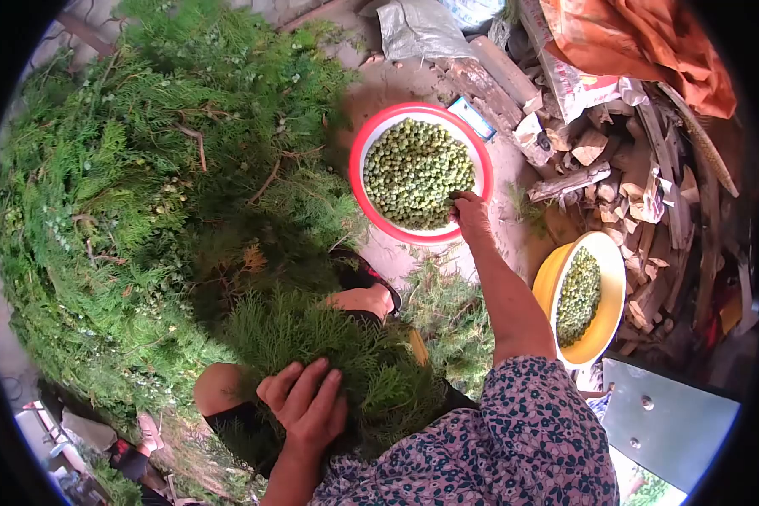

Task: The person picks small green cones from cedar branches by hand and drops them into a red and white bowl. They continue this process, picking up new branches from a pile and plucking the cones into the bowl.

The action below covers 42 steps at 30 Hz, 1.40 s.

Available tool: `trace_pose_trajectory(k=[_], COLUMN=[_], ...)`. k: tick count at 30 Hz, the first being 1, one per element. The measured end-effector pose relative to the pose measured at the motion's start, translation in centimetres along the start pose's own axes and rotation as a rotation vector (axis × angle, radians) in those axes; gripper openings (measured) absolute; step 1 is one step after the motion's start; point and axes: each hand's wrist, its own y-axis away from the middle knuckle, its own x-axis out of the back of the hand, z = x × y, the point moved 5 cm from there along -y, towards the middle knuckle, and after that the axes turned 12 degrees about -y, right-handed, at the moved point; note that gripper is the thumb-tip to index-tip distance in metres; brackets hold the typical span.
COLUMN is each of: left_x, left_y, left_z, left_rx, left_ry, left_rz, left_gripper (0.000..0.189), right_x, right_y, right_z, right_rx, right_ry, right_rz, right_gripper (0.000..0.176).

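My left hand rests with bent fingers on a leafy green branch lying across my lap; the fingertips press into the foliage. My right hand reaches forward to the lower right edge of a red-rimmed white basin. Its fingers are bunched together over the small green cones that fill the basin, and anything between them is too small to make out. A yellow basin, partly filled with more green cones, stands to the right of my right forearm.
A large heap of green branches covers the left side. Split firewood is piled at the right under an orange cloth. A blue-and-white box lies behind the red-rimmed basin. Another person's foot shows at the lower left.
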Motion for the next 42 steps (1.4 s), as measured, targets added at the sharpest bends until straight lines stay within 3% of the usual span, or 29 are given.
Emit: trace_pose_trajectory(k=[3,11,20,26,28,29,31,34,35,37,42], left_x=[0.2,0.7,0.8,0.8,0.8,0.8,0.9,0.8,0.8,0.8,0.8], left_y=[0.2,0.8,1.1,1.2,1.2,1.2,1.2,1.3,1.3,1.3,1.4], left_z=[0.2,0.1,0.1,0.0,0.0,0.1,0.1,0.0,-0.1,-0.2,-0.2], left_rx=[-0.005,0.023,0.023,0.022,0.023,0.026,0.030,0.029,0.039,0.050,0.055], left_ry=[-0.001,-0.015,-0.033,-0.034,-0.031,-0.027,-0.024,-0.029,-0.027,-0.025,-0.016], left_rz=[0.035,0.075,0.098,0.110,0.112,0.113,0.115,0.113,0.122,0.131,0.130], left_gripper=[0.025,0.026,0.024,0.024,0.024,0.024,0.024,0.025,0.026,0.027,0.027], right_x=[-1.2,-3.2,-3.7,-3.1,-2.3,-2.0,-3.2,-4.1,-4.4,-5.3,-4.8], right_y=[0.5,0.7,1.0,-0.5,-2.8,-3.1,-1.7,-0.8,-0.2,1.3,1.3], right_z=[-1.5,-3.6,-4.2,-3.7,-3.1,-2.6,-4.1,-4.6,-5.0,-5.9,-6.9], right_rx=[-0.011,0.059,0.079,0.113,0.345,0.345,0.572,0.409,0.406,0.436,0.432], right_ry=[-0.002,-0.229,-0.199,0.214,0.680,0.681,0.793,0.566,0.568,0.245,0.371], right_rz=[0.139,0.090,0.006,0.181,0.247,0.246,0.293,0.142,0.142,0.105,0.140], right_gripper=[0.023,0.024,0.020,0.020,0.020,0.020,0.021,0.023,0.023,0.025,0.024])
